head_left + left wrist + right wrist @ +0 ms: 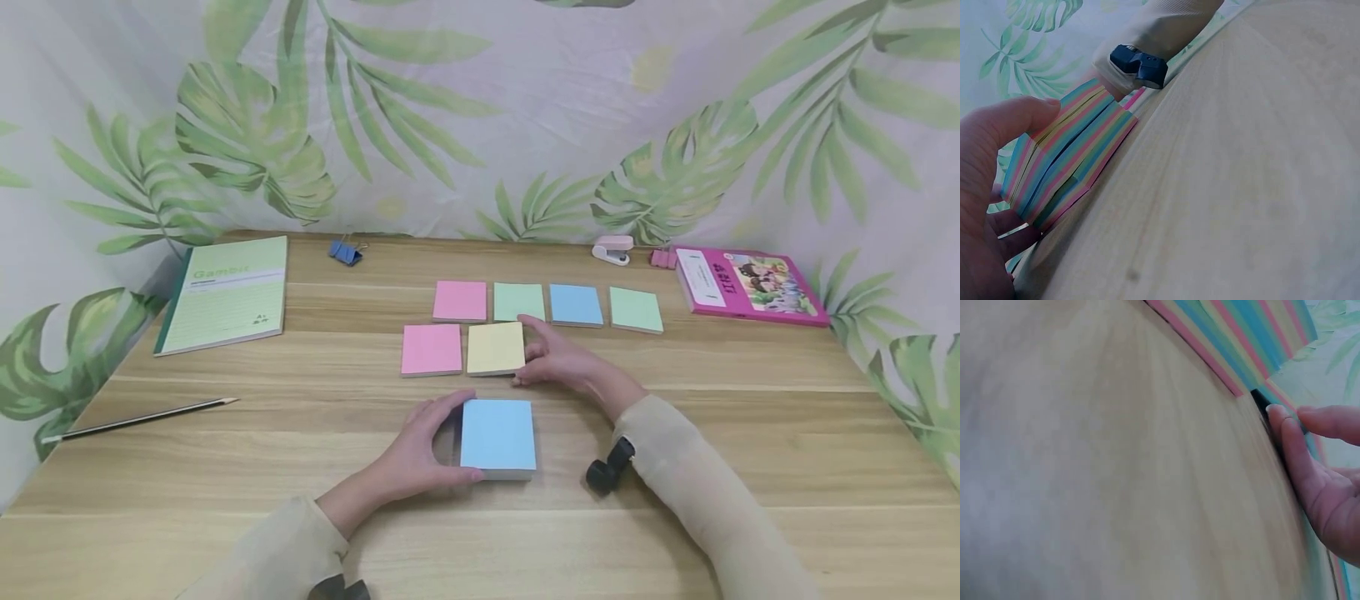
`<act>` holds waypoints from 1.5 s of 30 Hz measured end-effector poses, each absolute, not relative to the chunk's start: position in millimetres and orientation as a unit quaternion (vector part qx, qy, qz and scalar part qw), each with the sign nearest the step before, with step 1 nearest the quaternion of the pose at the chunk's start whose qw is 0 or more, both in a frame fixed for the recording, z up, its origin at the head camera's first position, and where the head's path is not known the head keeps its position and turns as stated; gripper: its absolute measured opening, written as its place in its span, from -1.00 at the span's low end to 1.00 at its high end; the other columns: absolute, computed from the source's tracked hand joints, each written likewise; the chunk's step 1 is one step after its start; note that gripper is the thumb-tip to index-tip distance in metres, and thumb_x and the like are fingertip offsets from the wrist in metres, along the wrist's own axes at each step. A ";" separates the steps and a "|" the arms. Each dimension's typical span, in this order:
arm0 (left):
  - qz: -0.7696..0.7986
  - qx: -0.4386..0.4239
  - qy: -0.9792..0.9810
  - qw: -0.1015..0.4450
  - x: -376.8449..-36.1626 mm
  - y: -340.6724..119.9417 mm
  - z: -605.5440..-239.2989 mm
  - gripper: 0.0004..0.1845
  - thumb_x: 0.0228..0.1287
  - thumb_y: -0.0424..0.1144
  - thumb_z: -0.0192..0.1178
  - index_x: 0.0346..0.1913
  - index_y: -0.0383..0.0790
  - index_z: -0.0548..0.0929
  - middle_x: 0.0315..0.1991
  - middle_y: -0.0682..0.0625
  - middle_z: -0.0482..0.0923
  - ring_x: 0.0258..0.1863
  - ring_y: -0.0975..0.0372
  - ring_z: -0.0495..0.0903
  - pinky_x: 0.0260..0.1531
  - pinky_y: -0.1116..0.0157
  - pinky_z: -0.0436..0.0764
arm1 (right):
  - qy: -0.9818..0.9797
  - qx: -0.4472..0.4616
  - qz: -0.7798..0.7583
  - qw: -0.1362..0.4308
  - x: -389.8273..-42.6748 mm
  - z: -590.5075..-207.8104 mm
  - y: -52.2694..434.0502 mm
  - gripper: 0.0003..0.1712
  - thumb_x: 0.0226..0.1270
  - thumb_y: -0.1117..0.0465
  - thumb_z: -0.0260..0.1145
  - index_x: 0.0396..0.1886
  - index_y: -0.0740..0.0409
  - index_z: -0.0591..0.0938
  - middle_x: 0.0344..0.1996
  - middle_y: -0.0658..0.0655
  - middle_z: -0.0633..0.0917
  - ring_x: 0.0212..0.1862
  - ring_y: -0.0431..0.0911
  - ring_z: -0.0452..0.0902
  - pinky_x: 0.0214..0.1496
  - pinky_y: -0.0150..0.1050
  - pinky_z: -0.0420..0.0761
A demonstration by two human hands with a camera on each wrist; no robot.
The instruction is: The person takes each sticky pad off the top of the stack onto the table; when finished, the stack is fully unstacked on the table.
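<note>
Head view shows the left hand (420,454) holding the thick blue note block (498,437) by its left edge, thumb and fingers curled round it. Just behind the block lies a yellow pad (496,348) — the right hand (558,360) touches its right edge with straight fingers. Bare wood table (750,433) lies right of the block — a pencil (138,418) far left.

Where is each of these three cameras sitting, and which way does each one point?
Head: worn on the head, facing forward and down at the table; both hands and sleeves show.
Left wrist: on the left wrist, looking along the left hand at the striped edge of the sticky-note block.
Right wrist: on the right wrist, low over the tabletop; right hand fingers show.
Shared: head and left-wrist views both show that block.
</note>
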State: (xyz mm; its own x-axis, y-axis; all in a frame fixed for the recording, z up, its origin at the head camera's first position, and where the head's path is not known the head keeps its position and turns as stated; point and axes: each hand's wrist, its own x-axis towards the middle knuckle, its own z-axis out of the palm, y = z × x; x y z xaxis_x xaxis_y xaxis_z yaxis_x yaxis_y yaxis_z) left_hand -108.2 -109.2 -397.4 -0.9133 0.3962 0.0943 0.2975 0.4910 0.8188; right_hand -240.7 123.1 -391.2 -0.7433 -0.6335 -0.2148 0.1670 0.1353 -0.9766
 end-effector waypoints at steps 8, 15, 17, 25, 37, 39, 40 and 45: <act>0.468 0.202 0.859 0.045 -108.6 -108.9 -398.8 -0.06 -0.30 0.09 0.37 0.24 -0.04 0.20 0.19 0.05 0.17 0.14 0.03 0.04 0.02 -0.06 0.13 | 0.721 -0.181 -0.593 0.310 -227.6 -375.8 147.3 -0.05 0.01 0.40 0.26 0.32 0.07 -0.07 -0.20 0.34 0.52 -0.21 0.01 0.50 -0.10 -0.18 0.45; 0.466 0.206 0.860 0.039 -107.9 -109.7 -399.1 -0.07 -0.31 0.08 0.37 0.23 -0.03 0.21 0.18 0.05 0.20 0.14 0.01 0.04 0.03 -0.06 0.12 | 0.675 -0.265 -0.616 0.308 -191.2 -359.2 164.0 -0.15 0.08 0.38 0.21 0.29 0.29 -0.07 -0.04 0.47 0.36 -0.06 0.24 0.36 -0.08 -0.11 0.44; 0.467 0.205 0.859 0.040 -107.7 -109.8 -398.6 -0.07 -0.31 0.08 0.37 0.23 -0.03 0.21 0.18 0.05 0.20 0.15 0.03 0.04 0.03 -0.06 0.12 | 0.677 -0.286 -0.607 0.302 -179.4 -358.2 162.8 -0.13 0.07 0.35 0.24 0.29 0.29 -0.06 0.00 0.45 0.34 0.01 0.25 0.28 -0.04 -0.08 0.41; 0.468 0.209 0.858 0.038 -108.4 -109.6 -399.6 -0.08 -0.29 0.07 0.37 0.24 -0.04 0.20 0.18 0.05 0.20 0.14 0.05 0.05 0.03 -0.05 0.12 | 0.736 -0.292 -0.541 0.286 -147.6 -371.0 147.1 -0.02 -0.05 0.24 0.36 0.31 0.13 -0.03 0.13 0.22 0.23 0.13 0.03 0.18 0.11 -0.13 0.25; 0.469 0.214 0.856 0.035 -108.0 -109.5 -399.7 -0.07 -0.30 0.08 0.37 0.23 -0.06 0.21 0.17 0.05 0.20 0.14 0.01 0.05 0.03 -0.07 0.10 | 0.823 -0.292 -0.445 0.198 -132.3 -386.9 136.6 0.09 -0.24 -0.03 0.45 0.29 -0.02 0.04 0.02 -0.02 0.22 0.04 -0.15 0.12 0.07 -0.11 0.21; 0.468 0.213 0.857 0.035 -107.8 -109.6 -399.6 -0.07 -0.31 0.08 0.37 0.23 -0.05 0.21 0.17 0.05 0.21 0.14 0.00 0.04 0.04 -0.08 0.09 | 0.824 -0.292 -0.446 0.192 -132.3 -387.5 136.2 0.07 -0.24 -0.02 0.45 0.28 0.00 0.07 0.01 -0.03 0.23 0.03 -0.15 0.13 0.06 -0.12 0.22; 0.468 0.214 0.857 0.034 -107.9 -109.6 -399.6 -0.07 -0.31 0.08 0.37 0.23 -0.05 0.21 0.17 0.05 0.21 0.14 0.00 0.03 0.04 -0.08 0.07 | 0.822 -0.292 -0.450 0.192 -132.4 -387.4 136.0 0.06 -0.24 -0.01 0.45 0.27 0.01 0.08 0.00 -0.02 0.24 0.03 -0.15 0.14 0.06 -0.12 0.22; 0.467 0.215 0.857 0.033 -108.7 -109.0 -399.7 -0.08 -0.30 0.07 0.37 0.23 -0.05 0.21 0.18 0.05 0.20 0.15 -0.01 0.02 0.05 -0.09 0.06 | 0.789 -0.285 -0.497 0.221 -134.0 -382.9 139.9 -0.01 -0.20 0.16 0.45 0.24 0.06 0.10 -0.01 0.06 0.30 0.00 -0.10 0.24 0.03 -0.16 0.31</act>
State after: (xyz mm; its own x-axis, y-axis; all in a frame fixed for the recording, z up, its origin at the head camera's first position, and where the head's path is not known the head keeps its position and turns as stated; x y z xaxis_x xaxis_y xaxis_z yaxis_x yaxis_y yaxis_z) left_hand -108.7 -109.0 -399.7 -0.9051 0.3997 0.1449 0.3387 0.4720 0.8139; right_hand -134.0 139.9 -382.9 -0.7394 -0.6702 -0.0650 -0.2303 0.3424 -0.9109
